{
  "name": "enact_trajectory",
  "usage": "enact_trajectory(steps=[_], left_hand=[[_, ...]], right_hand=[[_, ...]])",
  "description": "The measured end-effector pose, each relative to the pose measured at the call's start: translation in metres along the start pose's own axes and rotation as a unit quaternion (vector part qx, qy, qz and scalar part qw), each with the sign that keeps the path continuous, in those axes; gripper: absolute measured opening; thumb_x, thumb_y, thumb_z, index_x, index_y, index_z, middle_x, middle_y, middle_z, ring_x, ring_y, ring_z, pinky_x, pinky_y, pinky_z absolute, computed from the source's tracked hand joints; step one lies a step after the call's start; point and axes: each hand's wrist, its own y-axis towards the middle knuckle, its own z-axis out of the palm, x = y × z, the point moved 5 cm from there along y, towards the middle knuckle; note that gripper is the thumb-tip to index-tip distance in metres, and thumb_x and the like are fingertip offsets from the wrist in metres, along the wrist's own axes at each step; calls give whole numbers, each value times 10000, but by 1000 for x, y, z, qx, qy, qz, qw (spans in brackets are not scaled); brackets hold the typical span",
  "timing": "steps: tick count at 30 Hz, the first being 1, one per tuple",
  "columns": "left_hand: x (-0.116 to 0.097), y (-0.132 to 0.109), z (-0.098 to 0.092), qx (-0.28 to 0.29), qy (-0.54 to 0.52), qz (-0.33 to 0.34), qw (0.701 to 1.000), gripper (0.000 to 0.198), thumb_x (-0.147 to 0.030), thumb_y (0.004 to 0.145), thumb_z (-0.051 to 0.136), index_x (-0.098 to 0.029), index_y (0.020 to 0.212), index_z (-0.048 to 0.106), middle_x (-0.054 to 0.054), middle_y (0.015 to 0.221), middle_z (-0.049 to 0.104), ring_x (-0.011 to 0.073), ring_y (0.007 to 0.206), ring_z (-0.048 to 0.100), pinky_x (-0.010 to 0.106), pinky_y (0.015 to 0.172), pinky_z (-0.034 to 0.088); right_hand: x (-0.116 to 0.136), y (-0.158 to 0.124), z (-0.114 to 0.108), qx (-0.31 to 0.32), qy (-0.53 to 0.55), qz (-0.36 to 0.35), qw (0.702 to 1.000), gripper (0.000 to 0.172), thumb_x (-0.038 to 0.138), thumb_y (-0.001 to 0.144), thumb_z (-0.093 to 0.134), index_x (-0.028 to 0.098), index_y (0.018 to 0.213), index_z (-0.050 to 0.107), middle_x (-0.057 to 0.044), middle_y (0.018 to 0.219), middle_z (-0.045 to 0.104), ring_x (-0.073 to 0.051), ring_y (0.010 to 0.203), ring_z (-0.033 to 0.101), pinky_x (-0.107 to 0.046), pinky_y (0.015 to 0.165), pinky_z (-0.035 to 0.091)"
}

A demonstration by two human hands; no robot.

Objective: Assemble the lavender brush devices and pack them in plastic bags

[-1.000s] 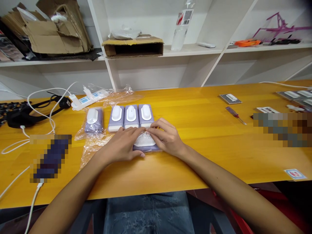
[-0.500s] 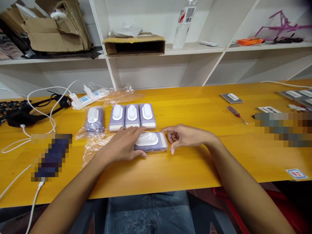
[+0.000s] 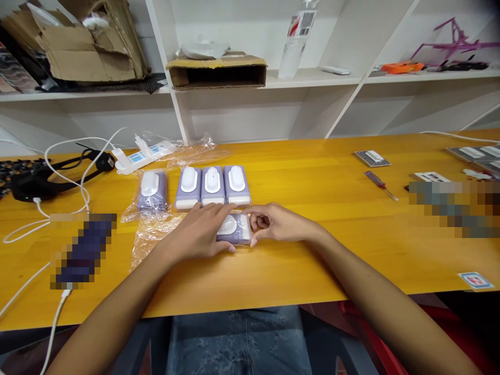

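Purple, a rectangular case [image 3: 241,235] with a white oval [image 3: 227,225] lies on the yellow wooden table [image 3: 300,177], left hand [image 3: 203,229] over its left end, right hand [image 3: 275,224] curled at its right; whether either grips it cannot be told.

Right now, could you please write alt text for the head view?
A person's left hand lies over a wrapped purple device on a yellow table, the right hand at its right end. Three similar devices form a row beyond it.
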Motion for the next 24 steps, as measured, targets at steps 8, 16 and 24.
enact_trajectory(steps=[8,16,24], left_hand=[[2,0,-2,0,4,-10,1000,899,-591,920,872,-272,1648,451,171,1561,686,434,1382,677,558,1112,513],[3,-2,-3,3,13,-5,1000,934,-591,941,849,-270,1686,388,167,1582,666,417,1400,667,545,1135,507],[-1,0,-4,-31,32,8,999,861,-543,920,854,-249,1616,442,168,1456,730,421,1300,718,541,1056,548]], right_hand=[[2,2,1,-64,-101,-27,992,496,471,759,1014,216,1031,686,35,834,642,-169,736,557,-308,712,423],[-15,-2,-17,-125,-121,98,980,427,446,821,897,189,1108,712,3,808,685,-182,711,599,-309,675,421],[-21,0,9,-40,119,220,967,415,507,724,934,201,673,659,38,472,549,-78,412,350,-255,426,193]])
